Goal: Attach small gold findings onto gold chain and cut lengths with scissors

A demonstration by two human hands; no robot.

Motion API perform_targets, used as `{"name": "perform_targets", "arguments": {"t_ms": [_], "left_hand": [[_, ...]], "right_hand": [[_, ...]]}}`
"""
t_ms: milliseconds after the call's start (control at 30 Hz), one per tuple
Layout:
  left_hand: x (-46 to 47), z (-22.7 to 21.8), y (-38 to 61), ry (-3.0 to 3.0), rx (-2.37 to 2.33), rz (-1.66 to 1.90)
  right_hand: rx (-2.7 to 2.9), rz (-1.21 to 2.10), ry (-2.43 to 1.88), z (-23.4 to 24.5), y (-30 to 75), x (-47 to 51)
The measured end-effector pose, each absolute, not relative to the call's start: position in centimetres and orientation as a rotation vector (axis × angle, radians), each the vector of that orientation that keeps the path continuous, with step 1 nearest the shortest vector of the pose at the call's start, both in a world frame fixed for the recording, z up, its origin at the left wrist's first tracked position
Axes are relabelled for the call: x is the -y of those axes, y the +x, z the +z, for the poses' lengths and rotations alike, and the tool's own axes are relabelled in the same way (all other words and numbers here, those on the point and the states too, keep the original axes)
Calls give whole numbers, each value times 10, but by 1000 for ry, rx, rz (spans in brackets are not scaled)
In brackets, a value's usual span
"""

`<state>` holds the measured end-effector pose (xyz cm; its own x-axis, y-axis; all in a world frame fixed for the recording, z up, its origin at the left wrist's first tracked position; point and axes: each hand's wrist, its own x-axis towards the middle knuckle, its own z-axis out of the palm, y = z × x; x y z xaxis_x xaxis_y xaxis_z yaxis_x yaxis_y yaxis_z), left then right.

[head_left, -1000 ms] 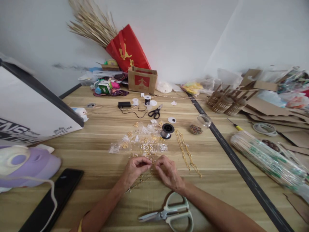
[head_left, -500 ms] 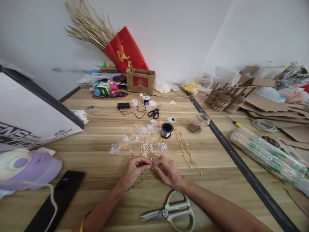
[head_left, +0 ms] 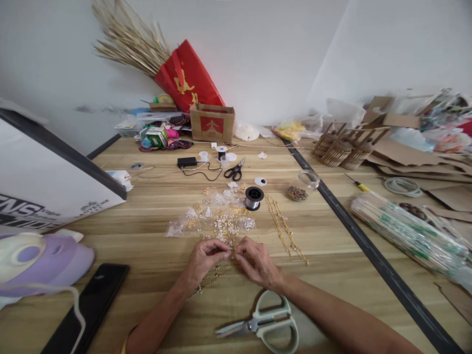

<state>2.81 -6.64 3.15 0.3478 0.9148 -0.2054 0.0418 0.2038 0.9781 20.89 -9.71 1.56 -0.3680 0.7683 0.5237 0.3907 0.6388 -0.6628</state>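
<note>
Thumb and fingers of my left hand (head_left: 207, 259) are pinched together close to my right hand (head_left: 257, 261), which is pinched too. Whatever lies between the fingertips is too small to make out. A thin beaded chain (head_left: 217, 276) trails on the table below the hands, near the left wrist. Just beyond the fingers spread loose gold and clear beads (head_left: 225, 221), some in small plastic bags (head_left: 177, 227). Right of them lie gold chains (head_left: 280, 226). A black wire spool (head_left: 254, 198) stands behind. Pale green-handled scissors (head_left: 263, 322) rest beneath the right forearm.
Black scissors (head_left: 235, 170), a black adapter (head_left: 187, 162) and a jar of beads (head_left: 298, 191) lie farther back. On the left are a phone (head_left: 90, 305), a purple-white device (head_left: 62, 260) and a large box (head_left: 44, 182). Wrapped sticks (head_left: 401, 231) lie at right.
The whole view has shifted slightly. Both hands keep almost the same pinched pose at the same spot, and the things on the table lie as before.
</note>
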Motion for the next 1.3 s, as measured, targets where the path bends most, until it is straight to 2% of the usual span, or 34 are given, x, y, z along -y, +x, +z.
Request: {"name": "perform_targets", "arguments": {"t_ms": [1300], "left_hand": [[69,32,29,1333,-1054,754]], "right_hand": [[1994,537,-909,15,208,96]]}}
